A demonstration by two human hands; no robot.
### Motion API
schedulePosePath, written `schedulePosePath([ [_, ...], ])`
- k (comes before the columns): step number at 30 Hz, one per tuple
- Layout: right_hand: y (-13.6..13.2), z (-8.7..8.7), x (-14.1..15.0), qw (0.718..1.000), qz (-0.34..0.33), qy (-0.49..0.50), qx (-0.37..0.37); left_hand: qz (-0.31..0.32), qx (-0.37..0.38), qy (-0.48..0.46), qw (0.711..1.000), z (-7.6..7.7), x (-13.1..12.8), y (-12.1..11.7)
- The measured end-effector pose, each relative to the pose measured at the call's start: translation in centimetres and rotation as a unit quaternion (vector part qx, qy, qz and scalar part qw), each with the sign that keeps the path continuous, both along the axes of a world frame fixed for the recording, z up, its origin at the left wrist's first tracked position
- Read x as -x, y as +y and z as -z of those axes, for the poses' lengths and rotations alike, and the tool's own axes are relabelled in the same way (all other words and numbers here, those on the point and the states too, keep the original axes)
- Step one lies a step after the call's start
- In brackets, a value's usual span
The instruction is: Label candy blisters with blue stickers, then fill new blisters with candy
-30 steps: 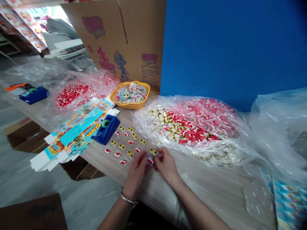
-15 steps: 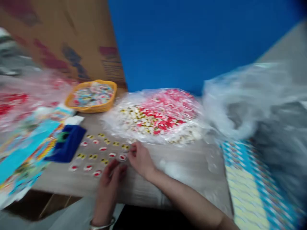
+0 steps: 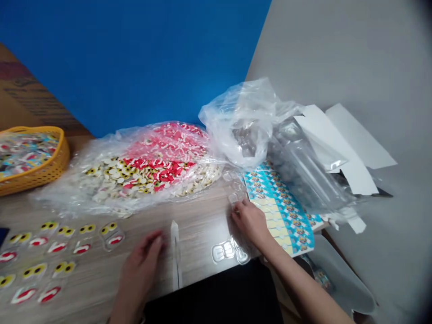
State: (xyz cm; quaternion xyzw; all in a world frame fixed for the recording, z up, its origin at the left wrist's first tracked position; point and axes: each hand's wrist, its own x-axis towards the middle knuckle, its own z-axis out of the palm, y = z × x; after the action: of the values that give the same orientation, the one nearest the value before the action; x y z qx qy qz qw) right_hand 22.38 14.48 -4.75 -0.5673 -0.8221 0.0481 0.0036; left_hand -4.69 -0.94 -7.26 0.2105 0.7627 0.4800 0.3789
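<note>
My right hand [image 3: 252, 224] reaches over the right part of the table. Its fingers are bent together at some clear plastic blister shells [image 3: 235, 191], though the exact grip is hard to make out. More clear shells [image 3: 223, 252] lie just below that hand. My left hand [image 3: 137, 272] hovers blurred above the table, thumb and fingers loosely apart, with nothing visible in it. To its left are rows of clear shells, each with yellow-and-black eye pieces and a red-and-white mouth piece; the nearest filled shell [image 3: 112, 235] is at the row's right end.
A large clear bag [image 3: 162, 166] of loose eye and mouth pieces lies at the back. A yellow basket [image 3: 62, 155] of packed pieces stands left. Printed card sheets [image 3: 286, 225], a crumpled plastic bag [image 3: 243, 103] and clear packaging [image 3: 310, 180] crowd the right. A pale strip [image 3: 175, 252] lies between my hands.
The view has swung right. My right hand has left the filled shells for the clear shells at the right. My left hand is now apart from the filled rows.
</note>
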Motion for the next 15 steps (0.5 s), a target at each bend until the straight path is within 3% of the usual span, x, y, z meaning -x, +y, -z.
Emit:
schedulePosePath([
  [3, -0.5, 1.1, 0.4, 1.000, -0.020, 0.012, -0.003, 0.078, -0.030, -0.091, 0.992, -1.5, -4.0, 3.8],
  [6, -1.6, 1.4, 2.2, 0.981, -0.035, 0.185, 0.040, 0.089, -0.058, -0.188, 0.976, -1.7, -6.6, 6.2],
  [8, -2.4, 1.3, 3.7, 0.932, -0.049, 0.340, 0.113, 0.079, -0.083, -0.278, 0.954, -1.4, -7.3, 7.0],
  [10, -3.2, 1.3, 5.0, 0.864, -0.056, 0.459, 0.200, 0.073, -0.117, -0.351, 0.926, -1.1, -7.5, 7.3],
  [12, -3.8, 1.4, 6.2, 0.802, -0.048, 0.527, 0.276, 0.069, -0.144, -0.380, 0.911, -1.0, -7.2, 7.3],
  [15, -4.0, 1.7, 7.5, 0.732, -0.030, 0.575, 0.365, 0.058, -0.161, -0.376, 0.911, -0.9, -6.0, 7.0],
])
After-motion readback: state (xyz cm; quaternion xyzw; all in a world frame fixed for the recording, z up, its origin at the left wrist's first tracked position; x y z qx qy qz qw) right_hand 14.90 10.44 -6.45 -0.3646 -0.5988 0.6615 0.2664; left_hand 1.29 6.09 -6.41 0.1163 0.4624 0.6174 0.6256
